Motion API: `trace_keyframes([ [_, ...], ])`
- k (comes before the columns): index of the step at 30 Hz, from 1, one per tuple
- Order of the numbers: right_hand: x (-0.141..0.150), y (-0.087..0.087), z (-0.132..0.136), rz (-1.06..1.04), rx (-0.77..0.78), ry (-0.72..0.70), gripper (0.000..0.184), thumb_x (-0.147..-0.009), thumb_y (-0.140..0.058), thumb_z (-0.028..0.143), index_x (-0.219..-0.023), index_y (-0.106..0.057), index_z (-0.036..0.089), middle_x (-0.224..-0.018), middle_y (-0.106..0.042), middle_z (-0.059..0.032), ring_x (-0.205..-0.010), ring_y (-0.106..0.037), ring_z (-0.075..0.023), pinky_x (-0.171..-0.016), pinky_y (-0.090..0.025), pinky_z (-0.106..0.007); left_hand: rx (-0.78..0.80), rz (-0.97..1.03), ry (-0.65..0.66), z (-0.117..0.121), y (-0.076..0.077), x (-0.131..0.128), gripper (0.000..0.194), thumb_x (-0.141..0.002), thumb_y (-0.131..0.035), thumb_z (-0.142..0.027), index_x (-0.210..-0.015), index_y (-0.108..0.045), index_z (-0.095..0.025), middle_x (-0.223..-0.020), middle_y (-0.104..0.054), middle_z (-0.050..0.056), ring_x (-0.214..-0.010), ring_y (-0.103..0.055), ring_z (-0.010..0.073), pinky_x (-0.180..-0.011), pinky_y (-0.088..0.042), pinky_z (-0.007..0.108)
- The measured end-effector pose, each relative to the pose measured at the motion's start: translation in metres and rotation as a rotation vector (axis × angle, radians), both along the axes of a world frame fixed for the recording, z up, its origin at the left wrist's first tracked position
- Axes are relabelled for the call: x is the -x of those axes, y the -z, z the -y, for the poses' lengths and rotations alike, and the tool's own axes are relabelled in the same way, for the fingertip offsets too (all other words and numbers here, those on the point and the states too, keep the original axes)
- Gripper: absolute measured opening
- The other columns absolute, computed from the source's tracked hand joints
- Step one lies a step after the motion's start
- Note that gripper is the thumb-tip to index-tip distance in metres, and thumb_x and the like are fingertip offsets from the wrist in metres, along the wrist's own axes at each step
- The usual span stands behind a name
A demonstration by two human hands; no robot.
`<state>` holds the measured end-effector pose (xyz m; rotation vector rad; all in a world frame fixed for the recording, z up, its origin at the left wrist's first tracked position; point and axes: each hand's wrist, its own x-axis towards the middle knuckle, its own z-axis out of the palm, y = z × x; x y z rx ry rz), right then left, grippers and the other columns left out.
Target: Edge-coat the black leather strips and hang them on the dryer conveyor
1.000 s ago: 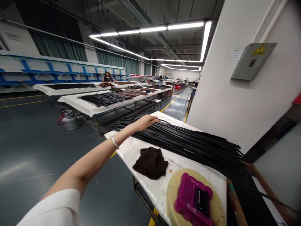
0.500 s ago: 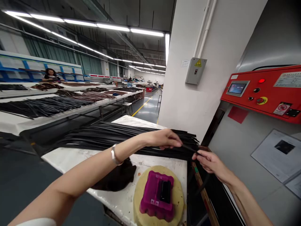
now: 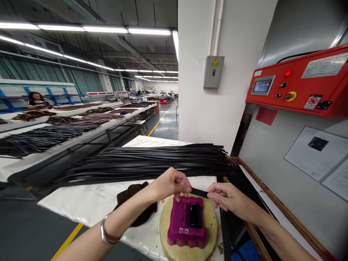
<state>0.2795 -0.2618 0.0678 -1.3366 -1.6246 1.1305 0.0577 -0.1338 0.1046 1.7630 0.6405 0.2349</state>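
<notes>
Long white-topped counter (image 3: 81,197): black leather strips (image 3: 141,163) lie across it at 12 o'clock. Round cream board (image 3: 210,224) at 6 o'clock, magenta block (image 3: 186,221) on it. Left hand (image 3: 171,184) and right hand (image 3: 227,197) stand apart, each pinching one end of a short black strip (image 3: 199,192) just above the block.

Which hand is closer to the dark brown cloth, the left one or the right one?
Left. The left hand is just beyond and to the right of the crumpled dark brown cloth, with its forearm crossing the cloth. The right hand is farther away, on the other side of the magenta block.
</notes>
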Motion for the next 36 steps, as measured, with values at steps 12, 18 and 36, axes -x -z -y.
trace_keyframes([
  [12,0.003,0.027,0.002,-0.101,0.102,0.041,0.036,-0.091,-0.06,0.052,-0.098,-0.062,0.018,-0.072,-0.06,0.0018,-0.054,-0.045,-0.0078,-0.05,-0.035,-0.021,-0.102,0.033,-0.061,0.015,0.024,0.03,0.031,-0.082,-0.069,-0.039,-0.104,-0.071,-0.017,-0.08,-0.067,0.003,-0.074,-0.062,0.0156,-0.07,-0.049,0.026],
  [18,0.011,0.017,0.008,0.124,-0.153,0.068,0.028,-0.093,-0.061,0.045,-0.11,-0.07,0.024,-0.101,-0.067,-0.0038,-0.097,-0.061,-0.0197,-0.086,-0.046,-0.03,-0.505,-0.002,-0.08,0.027,0.02,0.029,0.028,-0.094,-0.051,-0.034,-0.094,-0.074,-0.018,-0.093,-0.067,0.007,-0.084,-0.061,0.0178,-0.072,-0.047,0.025],
  [36,0.03,0.043,0.031,0.347,-0.33,0.183,0.018,-0.098,-0.054,0.027,-0.096,-0.071,0.023,-0.087,-0.069,-0.0006,-0.08,-0.066,-0.0164,-0.071,-0.044,-0.026,-0.588,-0.064,-0.052,0.045,0.045,0.037,0.022,-0.098,-0.05,-0.034,-0.084,-0.058,-0.02,-0.088,-0.059,0.002,-0.092,-0.048,0.0193,-0.083,-0.038,0.033],
])
